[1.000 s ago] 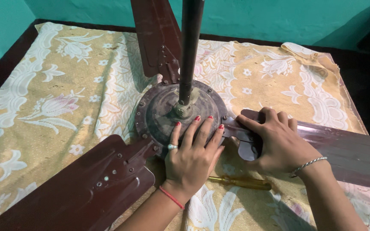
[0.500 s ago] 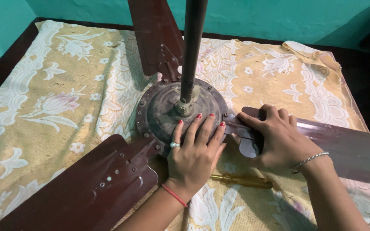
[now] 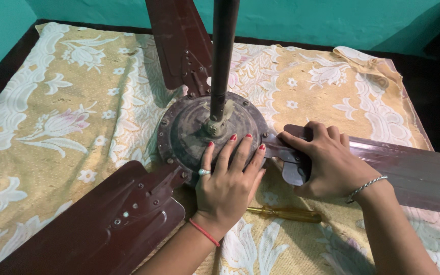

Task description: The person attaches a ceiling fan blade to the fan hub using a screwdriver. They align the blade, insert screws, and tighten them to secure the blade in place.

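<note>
Left hand (image 3: 227,186) lies flat, fingers (image 3: 230,150) spread on the dusty round fan motor (image 3: 189,135); right hand (image 3: 332,165) fingers clamp the glossy brown blade (image 3: 413,173) bracket. Screwdriver (image 3: 286,214) lies just below.

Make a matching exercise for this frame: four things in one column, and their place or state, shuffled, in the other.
Things:
1. left hand
2. right hand
3. screwdriver
4. rod

Places or states:
A. lying on the cloth between the wrists
B. standing upright from the hub
C. flat on the hub, fingers spread
D. on the bracket of the right blade

Pairs: 1-C, 2-D, 3-A, 4-B
</note>
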